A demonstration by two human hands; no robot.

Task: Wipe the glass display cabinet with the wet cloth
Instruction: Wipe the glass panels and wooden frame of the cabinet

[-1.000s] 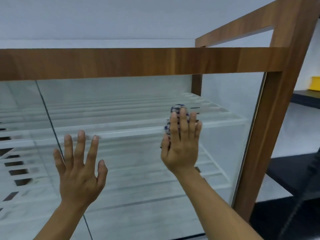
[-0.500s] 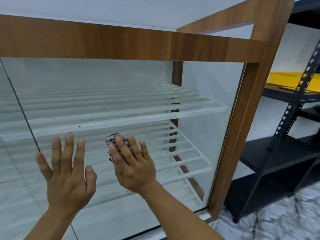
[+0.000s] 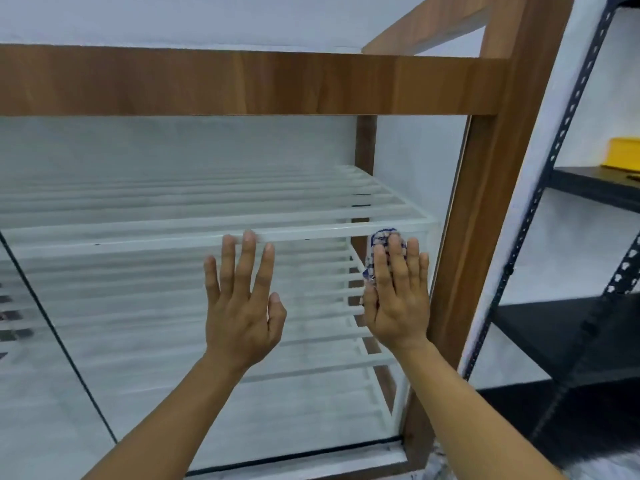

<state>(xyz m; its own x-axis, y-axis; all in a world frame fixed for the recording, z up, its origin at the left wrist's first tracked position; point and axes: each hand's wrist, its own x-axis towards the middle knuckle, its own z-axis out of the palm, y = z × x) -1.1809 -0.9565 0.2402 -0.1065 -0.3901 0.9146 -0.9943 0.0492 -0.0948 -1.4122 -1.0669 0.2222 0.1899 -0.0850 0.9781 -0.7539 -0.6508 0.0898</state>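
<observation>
Checked cloth (image 3: 380, 240) under fingers (image 3: 399, 268) of right hand (image 3: 398, 308)

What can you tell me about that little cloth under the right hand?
The cloth is a small bunched rag, white with blue checks, seemingly soft fabric. The right hand presses it with straight fingers against the glass front, close to the wooden post. Only its top and left edge peek out; wetness cannot be judged.

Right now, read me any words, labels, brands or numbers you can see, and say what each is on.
No text can be read: nothing is printed on the wooden frame, the glass, the checked cloth, the black rack or the yellow box.
</observation>
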